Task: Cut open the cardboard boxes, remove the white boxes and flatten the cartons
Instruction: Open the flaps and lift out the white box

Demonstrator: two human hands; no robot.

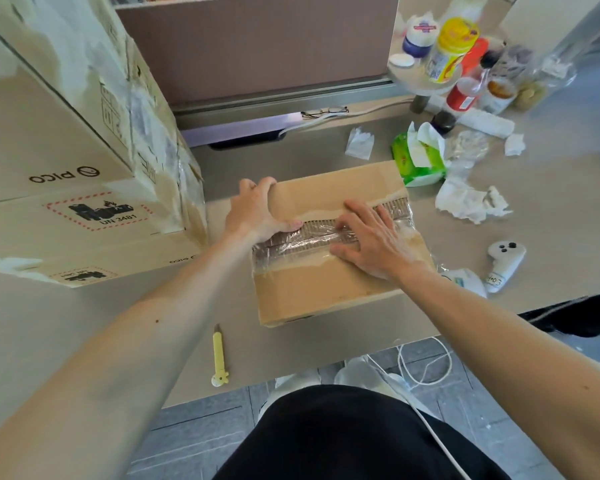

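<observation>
While its fingers curl over the far left corner of the small box (326, 289) and its thumb lies on top beside the seam, the left hand (257, 211) grips that corner. The right hand (371, 240) lies open, fingers spread flat on the clear tape (302, 242) that wrinkles along the torn seam.

The small box sits on the desk (291, 157) near the front edge, with a strip of bare desk between its near side and the drop. To its left a stack of big cartons (66, 133) stands close, leaving a narrow lane beside the left wrist. Behind the box, bare desk reaches back to the partition (257, 46). To the right, a green tissue pack (420, 157) touches the far right corner, crumpled tissues (465, 199) lie just beside it, and a white controller (504, 261) rests near the desk's right edge.

The box's long axis runs left to right, turned slightly so the right end sits farther away; the seam follows that line. A yellow knife (219, 355) lies apart by the front edge, its tip pointing away from the person.

The flaps are down, so the contents cannot be seen. The right wrist covers the near right corner. The big cartons are cut off at the frame's left and top. Whether the knife's blade is out is too small to tell.
</observation>
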